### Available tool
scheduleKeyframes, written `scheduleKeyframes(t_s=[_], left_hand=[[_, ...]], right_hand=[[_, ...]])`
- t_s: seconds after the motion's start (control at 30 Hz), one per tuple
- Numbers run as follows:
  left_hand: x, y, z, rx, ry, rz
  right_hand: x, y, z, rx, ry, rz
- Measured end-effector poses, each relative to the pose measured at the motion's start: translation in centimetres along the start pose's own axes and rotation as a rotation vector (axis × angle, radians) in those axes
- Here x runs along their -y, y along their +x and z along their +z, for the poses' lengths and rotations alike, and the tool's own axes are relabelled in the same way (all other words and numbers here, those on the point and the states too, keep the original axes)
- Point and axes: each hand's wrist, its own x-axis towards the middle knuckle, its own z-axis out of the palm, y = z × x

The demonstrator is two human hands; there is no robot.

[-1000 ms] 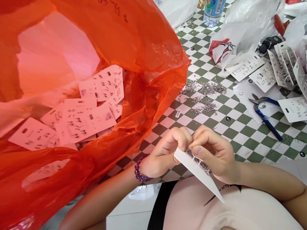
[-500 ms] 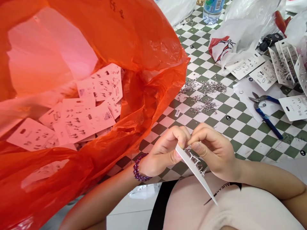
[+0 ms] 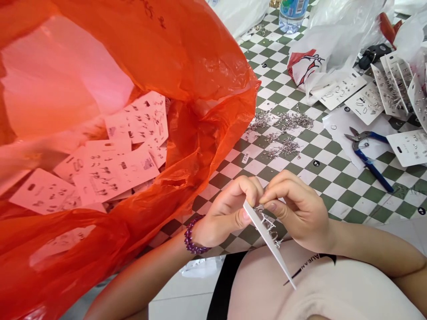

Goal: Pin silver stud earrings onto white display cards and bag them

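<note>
A white earring card [image 3: 271,243] is held edge-on above my lap, slanting down to the right. My left hand [image 3: 230,213], below a purple bead bracelet [image 3: 192,234], pinches its upper end between thumb and fingers. Silver earrings [image 3: 267,220] stick out from the card's right face. My right hand [image 3: 296,209] is closed in a pinch at the card's top, thumb and forefinger together beside the uppermost earrings. Whatever small piece lies between those fingertips is hidden.
A large orange plastic bag [image 3: 200,129] with several carded earrings [image 3: 115,171] fills the left. Small silver pieces [image 3: 290,121] lie loose on the checkered tabletop [image 3: 328,178]. Blue-handled pliers [image 3: 370,164], more earring cards [image 3: 367,103], white bags and a water bottle [image 3: 292,17] stand beyond.
The lower end of the card has swung slightly left and down. Both hands keep their pinches near its top. The whole view has shifted a little.
</note>
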Motion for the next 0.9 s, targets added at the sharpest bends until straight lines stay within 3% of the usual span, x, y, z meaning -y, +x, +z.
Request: scheduleKeyframes(t_s=[0.37, 0.9], left_hand=[[-0.34, 0.00, 0.07, -0.005, 0.000, -0.027], [-0.55, 0.21, 0.01, 0.026, -0.013, -0.098]], right_hand=[[-0.05, -0.06, -0.11, 0.001, -0.015, -0.032], [-0.35, 0.05, -0.36, 0.025, -0.181, -0.212]])
